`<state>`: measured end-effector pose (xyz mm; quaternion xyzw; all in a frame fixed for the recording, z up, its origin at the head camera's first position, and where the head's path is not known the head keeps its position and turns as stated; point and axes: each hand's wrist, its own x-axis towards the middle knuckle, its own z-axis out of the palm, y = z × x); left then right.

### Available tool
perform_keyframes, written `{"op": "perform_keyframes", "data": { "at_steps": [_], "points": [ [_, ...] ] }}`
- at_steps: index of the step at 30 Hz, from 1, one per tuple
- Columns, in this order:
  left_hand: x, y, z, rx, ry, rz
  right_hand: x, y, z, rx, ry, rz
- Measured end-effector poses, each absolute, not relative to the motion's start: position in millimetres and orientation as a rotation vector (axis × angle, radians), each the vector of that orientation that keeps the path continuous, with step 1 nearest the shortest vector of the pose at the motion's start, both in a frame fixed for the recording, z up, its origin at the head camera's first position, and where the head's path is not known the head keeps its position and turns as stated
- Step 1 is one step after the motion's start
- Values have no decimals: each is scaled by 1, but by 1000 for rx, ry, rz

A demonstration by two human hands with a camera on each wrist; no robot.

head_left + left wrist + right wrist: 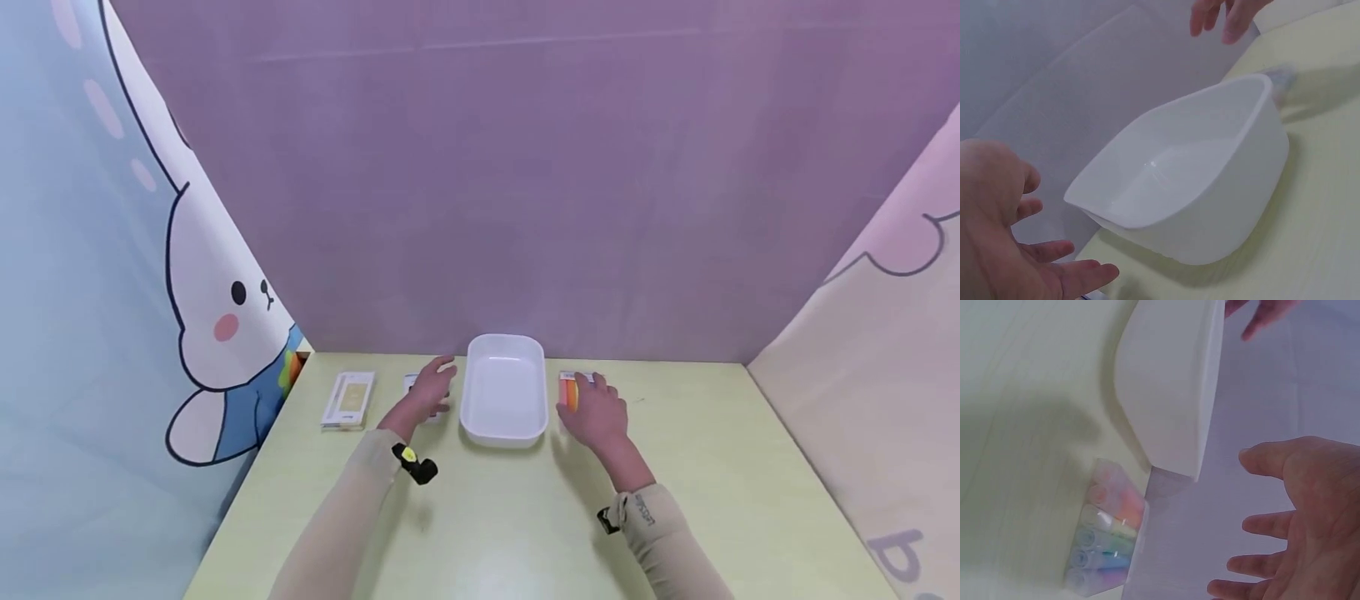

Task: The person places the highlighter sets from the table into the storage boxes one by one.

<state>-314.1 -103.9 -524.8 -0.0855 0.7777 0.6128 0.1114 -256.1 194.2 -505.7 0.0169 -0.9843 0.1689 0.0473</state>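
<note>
A white plastic basin stands on the table between the two hands. My left hand hovers left of it, fingers spread and gripping nothing, over a small flat item that it mostly hides. To the basin's right, my right hand is above a clear pack of colored pens, partly covering it in the head view. In the right wrist view that hand's fingers are parted, hold nothing, and stay apart from the pack. The left wrist view shows the left palm beside the basin's rim.
A flat white box with a yellowish panel lies on the table's left side. Behind the pale table hangs a purple cloth, and printed curtains flank both sides, the left one with a cartoon rabbit.
</note>
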Motion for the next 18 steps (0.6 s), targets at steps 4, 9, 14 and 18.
{"op": "perform_keyframes", "data": {
  "at_steps": [4, 9, 14, 18],
  "points": [
    [-321, -101, -534, -259, 2257, 1805, -251, 192, -499, 61, -2986, 540],
    [-325, -98, -551, -213, 2262, 1752, -245, 194, -500, 72, -2931, 596],
    [-330, -95, -564, -144, 2195, 1767, -245, 199, -510, 31, -2912, 664],
    [-332, -92, -568, -129, 2231, 1777, -245, 199, -516, -26, -2923, 791]
  ]
}}
